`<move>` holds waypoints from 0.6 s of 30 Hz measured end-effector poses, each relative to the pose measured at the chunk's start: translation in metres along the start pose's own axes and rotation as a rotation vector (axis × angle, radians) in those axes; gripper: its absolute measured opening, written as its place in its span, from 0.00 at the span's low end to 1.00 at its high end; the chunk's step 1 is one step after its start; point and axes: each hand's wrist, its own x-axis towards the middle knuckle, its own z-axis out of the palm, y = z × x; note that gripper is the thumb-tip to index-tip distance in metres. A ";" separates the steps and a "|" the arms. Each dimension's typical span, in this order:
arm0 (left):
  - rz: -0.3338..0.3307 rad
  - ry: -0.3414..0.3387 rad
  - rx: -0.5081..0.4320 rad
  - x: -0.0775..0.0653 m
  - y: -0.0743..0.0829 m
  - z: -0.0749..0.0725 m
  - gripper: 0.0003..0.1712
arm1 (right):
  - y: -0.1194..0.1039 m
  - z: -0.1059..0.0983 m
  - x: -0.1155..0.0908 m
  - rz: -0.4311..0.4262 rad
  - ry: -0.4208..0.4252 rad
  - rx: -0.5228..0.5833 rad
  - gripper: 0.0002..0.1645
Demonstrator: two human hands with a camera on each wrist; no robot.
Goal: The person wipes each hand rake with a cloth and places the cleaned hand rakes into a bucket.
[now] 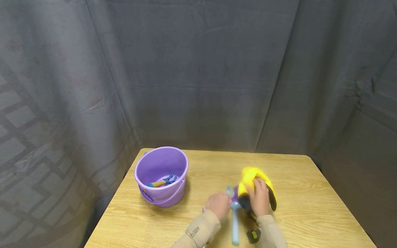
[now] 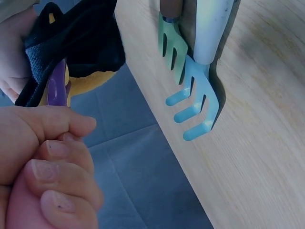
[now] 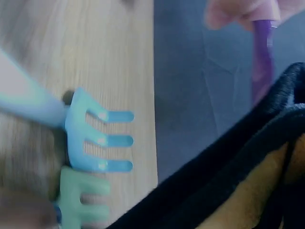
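My left hand (image 1: 218, 205) grips a purple tool (image 2: 57, 86), its fingers curled round the handle. The tool's purple end reaches the black edge of a soft yellow-and-black fabric item (image 1: 248, 177), which overlaps it, so its shape is hidden. My right hand (image 1: 260, 198) holds that fabric item from above, thumb and fingers on its yellow side. Below the hands, a light blue toy rake (image 2: 205, 90) lies on the table with its pale handle toward me. Beside it in the left wrist view is a green rake (image 2: 174, 52) with a brown handle.
A purple bucket (image 1: 173, 200) stands at the table's left, with a blue-tined hand fork (image 1: 159, 184) inside. Close to the right sleeve is a small dark block (image 1: 254, 236) with a yellow-green mark. Grey curtains (image 1: 198, 86) surround the wooden table (image 1: 307, 193).
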 end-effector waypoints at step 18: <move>-0.053 -0.066 -0.040 -0.002 -0.001 0.001 0.18 | 0.004 -0.012 0.009 0.312 0.017 0.124 0.25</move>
